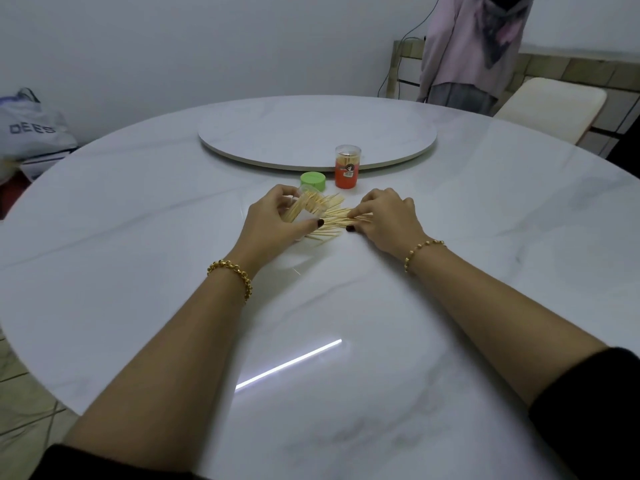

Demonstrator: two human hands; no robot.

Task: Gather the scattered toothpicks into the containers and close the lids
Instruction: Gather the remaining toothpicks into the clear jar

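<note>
I see the left hand (277,220) gripping a clear container (306,206). Its fingers (277,195) are curled over the far side and its thumb is on the near side. The container is tipped over on its side, low on the counter (138,220), and there are toothpicks inside it.

The loose toothpicks (332,221) lie in a messy pile on the counter, between the two hands. Some lie right at the left thumb. The right hand (386,216) is just to the right of the pile. Its fingers (363,211) are bent and close together, with the tips on the toothpicks. I cannot tell if they pinch any.

A green lid (313,180) sits on the counter just past the left fingers. An orange container (346,168) stands up straight a little farther past the fingers, between the two hands. It has a clear lid on top, and I can see toothpicks in it. Behind it is a big round turntable (311,133). Each wrist has a gold bracelet.
</note>
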